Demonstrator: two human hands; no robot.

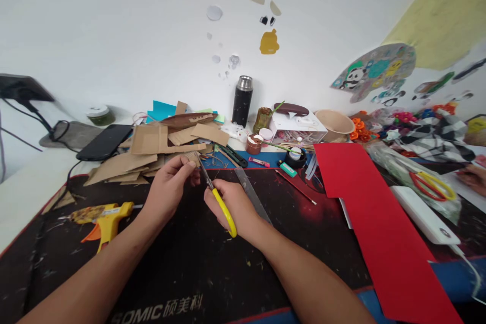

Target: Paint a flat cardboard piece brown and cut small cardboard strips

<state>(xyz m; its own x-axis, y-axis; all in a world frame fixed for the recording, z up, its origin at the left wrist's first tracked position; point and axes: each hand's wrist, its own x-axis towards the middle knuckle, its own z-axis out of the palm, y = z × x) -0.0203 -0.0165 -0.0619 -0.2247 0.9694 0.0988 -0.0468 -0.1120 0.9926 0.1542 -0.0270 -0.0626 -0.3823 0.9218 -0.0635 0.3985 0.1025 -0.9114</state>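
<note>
In the head view, my left hand point(171, 186) pinches a small piece of brown cardboard point(193, 157) between thumb and fingers, near the middle of the desk mat. My right hand point(232, 204) is closed round the yellow-handled scissors point(225, 211), with one yellow loop showing over the hand. The scissor blades point up and left and meet the right side of the small cardboard piece. Whether the blades are cutting into it cannot be made out. Just behind my left hand lies a pile of cut cardboard point(150, 139).
A yellow glue gun point(108, 220) lies at the left. Behind my right hand are a metal ruler point(252, 194), a black bottle point(242, 101) and small jars. Red card point(383, 223) and a white power bank point(425, 215) lie at the right, near another person's hand point(473, 178).
</note>
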